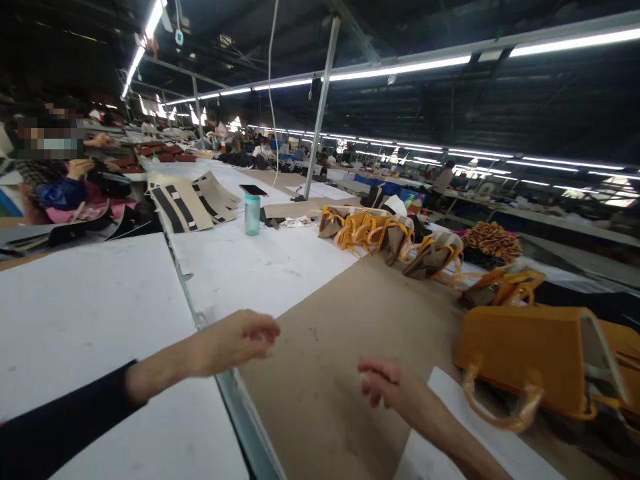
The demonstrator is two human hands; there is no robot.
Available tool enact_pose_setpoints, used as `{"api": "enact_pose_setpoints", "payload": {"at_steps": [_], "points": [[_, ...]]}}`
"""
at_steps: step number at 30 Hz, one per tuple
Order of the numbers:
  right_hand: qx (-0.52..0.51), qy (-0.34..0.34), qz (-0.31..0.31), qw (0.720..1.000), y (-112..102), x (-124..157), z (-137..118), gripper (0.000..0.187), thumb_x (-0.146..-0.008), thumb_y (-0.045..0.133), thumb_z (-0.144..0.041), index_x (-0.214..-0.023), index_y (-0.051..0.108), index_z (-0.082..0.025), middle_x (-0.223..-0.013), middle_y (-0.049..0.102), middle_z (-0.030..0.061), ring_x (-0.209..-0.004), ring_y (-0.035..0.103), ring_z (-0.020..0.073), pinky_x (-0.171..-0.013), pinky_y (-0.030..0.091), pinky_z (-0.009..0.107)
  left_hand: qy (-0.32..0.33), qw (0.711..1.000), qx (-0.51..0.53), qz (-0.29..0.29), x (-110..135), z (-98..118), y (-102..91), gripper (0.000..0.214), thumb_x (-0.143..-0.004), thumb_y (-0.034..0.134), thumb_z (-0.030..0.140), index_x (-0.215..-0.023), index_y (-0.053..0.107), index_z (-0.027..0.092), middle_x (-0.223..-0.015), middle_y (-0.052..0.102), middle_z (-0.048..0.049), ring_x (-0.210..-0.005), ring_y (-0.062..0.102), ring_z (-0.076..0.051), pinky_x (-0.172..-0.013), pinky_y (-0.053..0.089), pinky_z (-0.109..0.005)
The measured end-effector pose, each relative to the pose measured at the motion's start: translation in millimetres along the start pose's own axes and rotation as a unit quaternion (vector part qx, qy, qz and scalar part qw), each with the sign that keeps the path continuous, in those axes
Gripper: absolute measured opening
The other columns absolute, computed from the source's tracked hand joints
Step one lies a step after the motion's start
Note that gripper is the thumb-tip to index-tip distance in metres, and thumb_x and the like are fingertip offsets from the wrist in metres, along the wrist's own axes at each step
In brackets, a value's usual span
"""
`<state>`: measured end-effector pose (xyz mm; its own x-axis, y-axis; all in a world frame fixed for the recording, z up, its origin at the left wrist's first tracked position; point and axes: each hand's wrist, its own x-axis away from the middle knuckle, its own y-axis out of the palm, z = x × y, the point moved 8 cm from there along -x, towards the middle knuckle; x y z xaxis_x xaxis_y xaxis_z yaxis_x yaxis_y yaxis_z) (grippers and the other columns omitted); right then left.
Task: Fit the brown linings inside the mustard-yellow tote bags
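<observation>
My left hand (237, 343) hovers over the edge between the white table cover and the brown board (345, 327), its fingers loosely bent and nothing held. Across from it, my right hand (385, 383) hangs above the brown board, also without anything in it; its fingers are half curled and slightly blurred. A mustard-yellow handbag (523, 353) lies to the right of my right hand, its wrapped handle (505, 407) towards me. Beneath my right forearm is a white sheet (435, 453).
A row of yellow and brown handbags (395, 240) lines the board's far right side. A teal bottle (252, 215) stands on the white surface (230, 267), with a phone (254, 190) on top. Striped panels (183, 203) lie behind. A co-worker (65, 180) sits at the left.
</observation>
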<state>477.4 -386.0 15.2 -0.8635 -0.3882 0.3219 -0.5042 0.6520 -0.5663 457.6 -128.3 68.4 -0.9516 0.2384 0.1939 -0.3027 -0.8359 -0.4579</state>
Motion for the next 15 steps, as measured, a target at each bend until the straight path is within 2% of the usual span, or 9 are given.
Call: {"api": "enact_pose_setpoints", "payload": {"at_steps": [3, 4, 6, 9, 12, 15], "points": [[-0.074, 0.025, 0.103, 0.992, -77.0, -72.3, 33.3, 0.037, -0.075, 0.052, -0.046, -0.090, 0.063, -0.014, -0.085, 0.068, 0.0080, -0.076, 0.062, 0.0169, -0.065, 0.046, 0.027, 0.026, 0.998, 0.016, 0.050, -106.9, 1.4, -16.9, 0.027, -0.061, 0.056, 0.030, -0.082, 0.067, 0.017, -0.076, 0.065, -0.0019, -0.065, 0.055, -0.017, -0.055, 0.039, -0.023], [-0.111, 0.043, 0.154, 0.981, -104.1, -93.0, 48.9, 0.040, -0.071, 0.057, -0.048, -0.091, 0.063, -0.014, -0.087, 0.068, 0.0095, -0.079, 0.063, 0.0185, -0.067, 0.047, 0.028, 0.027, 0.997, 0.033, 0.068, -136.6, -2.3, -20.2, 0.027, -0.061, 0.056, 0.030, -0.082, 0.066, 0.017, -0.076, 0.065, -0.0020, -0.062, 0.053, -0.016, -0.053, 0.038, -0.023], [-0.181, 0.069, 0.275, 0.942, -157.7, -125.5, 80.1, 0.045, -0.062, 0.066, -0.048, -0.091, 0.062, -0.015, -0.084, 0.068, 0.0102, -0.078, 0.064, 0.0208, -0.067, 0.049, 0.031, 0.031, 0.993, 0.060, 0.096, -187.7, -7.5, -25.2, 0.027, -0.061, 0.056, 0.030, -0.083, 0.064, 0.016, -0.079, 0.064, -0.0028, -0.062, 0.052, -0.015, -0.052, 0.037, -0.024], [-0.206, 0.070, 0.380, 0.899, -224.3, -163.1, 108.5, 0.041, -0.058, 0.068, -0.046, -0.084, 0.060, -0.016, -0.080, 0.065, 0.0069, -0.079, 0.062, 0.0206, -0.070, 0.048, 0.032, 0.039, 0.987, 0.070, 0.140, -251.0, -3.0, -36.7, 0.025, -0.062, 0.057, 0.027, -0.083, 0.063, 0.016, -0.084, 0.064, -0.0042, -0.069, 0.056, -0.018, -0.059, 0.041, -0.026], [-0.194, 0.085, 0.457, 0.864, -283.8, -190.1, 124.2, 0.043, -0.053, 0.072, -0.044, -0.083, 0.056, -0.017, -0.080, 0.061, 0.0035, -0.084, 0.057, 0.0214, -0.072, 0.046, 0.032, 0.041, 0.983, 0.052, 0.172, -307.9, 14.6, -46.1, 0.023, -0.063, 0.059, 0.024, -0.084, 0.062, 0.016, -0.084, 0.064, -0.0046, -0.079, 0.058, -0.021, -0.069, 0.044, -0.029], [-0.200, 0.091, 0.501, 0.837, -327.6, -219.0, 133.9, 0.043, -0.048, 0.076, -0.039, -0.077, 0.053, -0.018, -0.069, 0.056, 0.0012, -0.081, 0.055, 0.0221, -0.069, 0.045, 0.033, 0.040, 0.980, 0.035, 0.192, -359.9, 35.3, -45.9, 0.023, -0.063, 0.063, 0.022, -0.085, 0.061, 0.016, -0.089, 0.063, -0.0059, -0.088, 0.057, -0.024, -0.078, 0.043, -0.032]]}}
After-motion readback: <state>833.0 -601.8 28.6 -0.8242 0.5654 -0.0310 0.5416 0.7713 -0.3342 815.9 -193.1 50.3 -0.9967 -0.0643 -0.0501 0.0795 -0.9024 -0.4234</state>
